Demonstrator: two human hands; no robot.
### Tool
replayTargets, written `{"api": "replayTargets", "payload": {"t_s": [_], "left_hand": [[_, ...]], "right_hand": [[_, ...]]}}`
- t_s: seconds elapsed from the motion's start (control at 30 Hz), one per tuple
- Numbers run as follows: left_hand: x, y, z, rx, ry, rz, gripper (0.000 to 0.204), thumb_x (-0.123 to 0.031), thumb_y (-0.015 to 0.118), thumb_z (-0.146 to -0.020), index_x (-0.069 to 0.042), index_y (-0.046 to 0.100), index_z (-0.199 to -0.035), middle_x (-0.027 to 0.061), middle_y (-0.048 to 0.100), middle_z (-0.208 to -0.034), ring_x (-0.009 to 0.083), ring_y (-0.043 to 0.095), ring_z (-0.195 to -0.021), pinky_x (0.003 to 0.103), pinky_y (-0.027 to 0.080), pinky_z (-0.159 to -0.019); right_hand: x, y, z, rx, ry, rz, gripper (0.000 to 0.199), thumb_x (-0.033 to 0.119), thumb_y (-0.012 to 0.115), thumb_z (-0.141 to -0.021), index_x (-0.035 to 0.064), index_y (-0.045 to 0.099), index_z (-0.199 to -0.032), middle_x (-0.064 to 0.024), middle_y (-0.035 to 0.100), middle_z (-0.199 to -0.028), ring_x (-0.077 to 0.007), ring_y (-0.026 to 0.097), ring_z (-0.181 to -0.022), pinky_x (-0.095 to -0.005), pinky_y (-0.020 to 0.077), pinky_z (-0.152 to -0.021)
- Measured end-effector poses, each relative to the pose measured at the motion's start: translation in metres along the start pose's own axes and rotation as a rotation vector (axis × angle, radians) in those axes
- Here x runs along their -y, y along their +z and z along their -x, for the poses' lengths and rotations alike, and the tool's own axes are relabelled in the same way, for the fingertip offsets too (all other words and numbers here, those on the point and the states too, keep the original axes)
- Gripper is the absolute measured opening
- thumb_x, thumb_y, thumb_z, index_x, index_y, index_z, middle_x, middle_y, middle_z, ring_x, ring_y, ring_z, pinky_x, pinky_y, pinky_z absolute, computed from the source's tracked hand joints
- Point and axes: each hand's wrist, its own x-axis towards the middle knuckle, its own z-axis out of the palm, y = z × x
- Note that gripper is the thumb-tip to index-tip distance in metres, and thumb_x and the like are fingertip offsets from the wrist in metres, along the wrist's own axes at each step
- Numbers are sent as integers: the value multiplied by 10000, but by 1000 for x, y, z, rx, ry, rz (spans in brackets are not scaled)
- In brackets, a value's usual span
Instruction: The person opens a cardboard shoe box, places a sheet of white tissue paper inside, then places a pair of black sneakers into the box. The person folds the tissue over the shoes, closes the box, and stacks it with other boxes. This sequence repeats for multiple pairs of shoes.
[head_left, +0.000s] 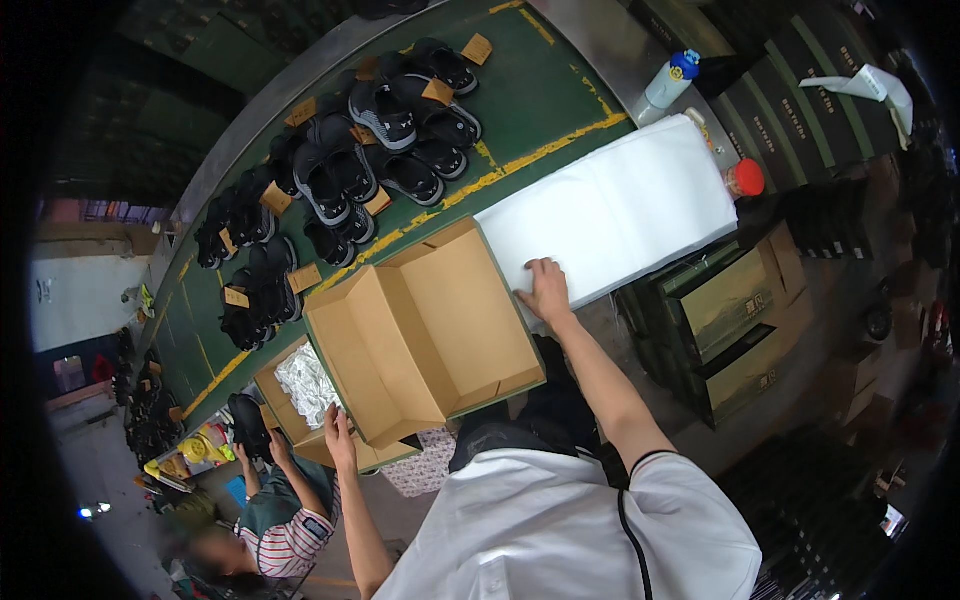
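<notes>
A shoe box (420,325) with bare brown cardboard inside and a green outer edge lies open in front of me, lid and base joined by a fold. My left hand (341,440) is at its near left corner, fingers stretched upward and apart, with no object visible in them. On the right, my right hand (546,290) rests on a thick stack of white tissue paper (620,205), thumb and fingers spread over the near left part of the top sheet. Just left of the box stands another open box (285,405) holding crumpled silvery-white paper (307,382).
Several black shoes (385,115) with brown tags lie along the green conveyor belt (540,90). A co-worker (290,530) at lower left handles a black shoe (250,425). A bottle (668,85) and a red-lidded jar (745,178) stand beyond the paper; stacked green boxes (720,320) are at right.
</notes>
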Motion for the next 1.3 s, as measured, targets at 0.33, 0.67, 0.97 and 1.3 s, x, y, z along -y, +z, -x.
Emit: {"api": "replayTargets", "payload": {"t_s": [0.33, 0.67, 0.97, 1.3], "left_hand": [[-114, 28, 26, -192, 323, -41, 494, -335, 477, -1118, 24, 524, -1453, 168, 581, -1456, 270, 568, -1327, 400, 436, -1121], [-322, 327, 86, 820, 513, -15, 501, -336, 665, -993, -109, 629, -1438, 213, 500, -1558, 354, 345, -1529, 465, 312, -1226], [-306, 246, 55, 228, 501, 219, 312, -10, 737, -903, -28, 756, -1214, 122, 737, -1267, 209, 631, -1244, 357, 436, -1113], [-148, -1, -48, 19, 426, -74, 813, 33, 798, -783, -28, 502, -1537, 166, 568, -1522, 269, 530, -1405, 364, 408, -1159]], "right_hand": [[-62, -17, -20, -65, 294, -665, 181, 120, 656, -1011, 1, 729, -1126, -88, 744, -886, -159, 671, -789, -303, 526, -736], [49, -151, 60, -341, 39, -549, 163, 40, 593, -1005, -27, 701, -1107, -172, 690, -995, -313, 674, -926, -361, 527, -834], [-63, -133, 54, -710, 1090, -1581, 690, 358, 739, -963, 12, 462, -1491, -139, 569, -1434, -337, 530, -1331, -456, 429, -1135], [-1, -122, 58, -477, 779, -1378, 382, 109, 675, -992, 22, 579, -1353, -104, 628, -1352, -230, 620, -1210, -391, 525, -1013]]}}
